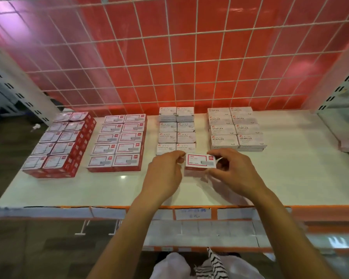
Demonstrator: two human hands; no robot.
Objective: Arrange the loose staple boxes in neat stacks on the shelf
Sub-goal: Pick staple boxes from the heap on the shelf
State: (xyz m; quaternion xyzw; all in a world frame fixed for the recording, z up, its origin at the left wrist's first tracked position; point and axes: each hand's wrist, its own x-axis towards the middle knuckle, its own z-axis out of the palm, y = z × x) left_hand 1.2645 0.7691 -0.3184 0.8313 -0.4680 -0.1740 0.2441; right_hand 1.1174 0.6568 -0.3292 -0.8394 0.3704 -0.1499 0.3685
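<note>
At the front middle of the flat white shelf (290,178) with its orange lip, I saw both hands on a small red-and-white cardboard staple box (199,161). The left hand (165,172) pinched the box's left end between thumb and forefinger. The right hand (233,170) had its fingers curled round the right end. The box lay level, label up, just in front of the white paper-clip boxes (176,130). I could not tell whether it rested on the shelf or hung slightly above it.

Farther left stood a two-by-five block of red-and-white boxes (117,141). Beyond that, at the shelf's left end, was a taller red-and-white block (58,143) several layers deep. To the right of the paper clips sat white boxes marked STAPLES (236,128), two across and four deep. A white wire grid (169,57) over a red panel backed the shelf.
</note>
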